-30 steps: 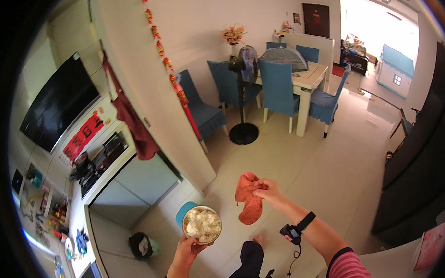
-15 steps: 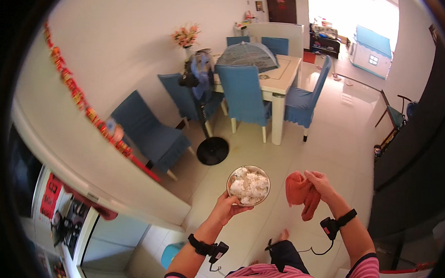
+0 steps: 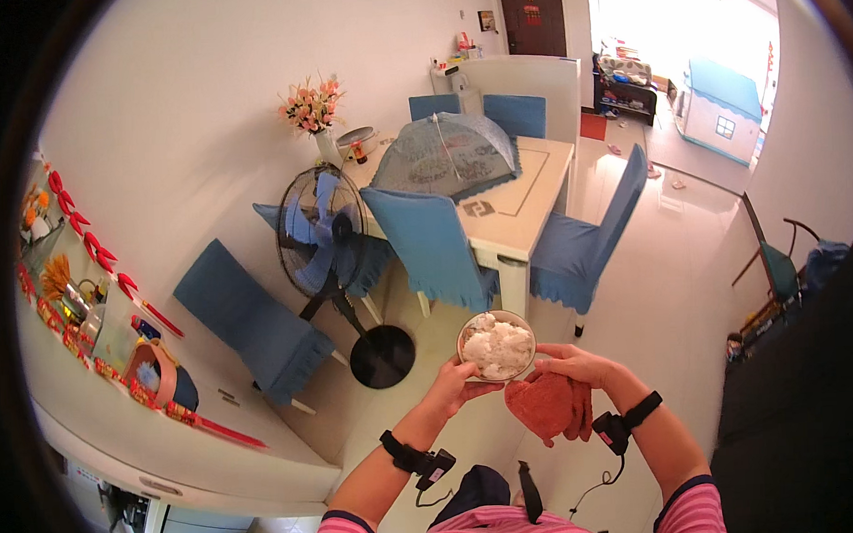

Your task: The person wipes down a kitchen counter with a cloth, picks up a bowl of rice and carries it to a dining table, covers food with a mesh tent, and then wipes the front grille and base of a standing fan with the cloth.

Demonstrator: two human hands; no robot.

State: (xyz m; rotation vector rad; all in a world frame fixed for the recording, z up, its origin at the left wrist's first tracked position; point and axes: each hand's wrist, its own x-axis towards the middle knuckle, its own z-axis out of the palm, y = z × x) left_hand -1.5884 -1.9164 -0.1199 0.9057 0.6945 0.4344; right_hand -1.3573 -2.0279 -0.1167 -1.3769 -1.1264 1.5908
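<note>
A round bowl of white rice (image 3: pixel 498 346) is held out in front of me. My left hand (image 3: pixel 457 386) grips its near left side, thumb at the rim and fingers beneath. From my right hand (image 3: pixel 576 365) hangs a bunched reddish-orange cloth (image 3: pixel 550 408). The right fingers are closed on the cloth and come up to the bowl's right edge; whether they also hold the bowl I cannot tell. Each wrist wears a black strap with a small box.
Ahead stands a cream dining table (image 3: pixel 536 173) bearing a mesh food cover (image 3: pixel 446 155). Blue-covered chairs (image 3: pixel 430 243) surround it. A standing fan (image 3: pixel 324 228) and another blue chair (image 3: pixel 250 315) are to the left. A dark panel (image 3: pixel 798 404) lines the right side.
My right hand has moved left with the cloth, up to the bowl's side. The bowl has shifted slightly right. The table, fan and chairs appear closer.
</note>
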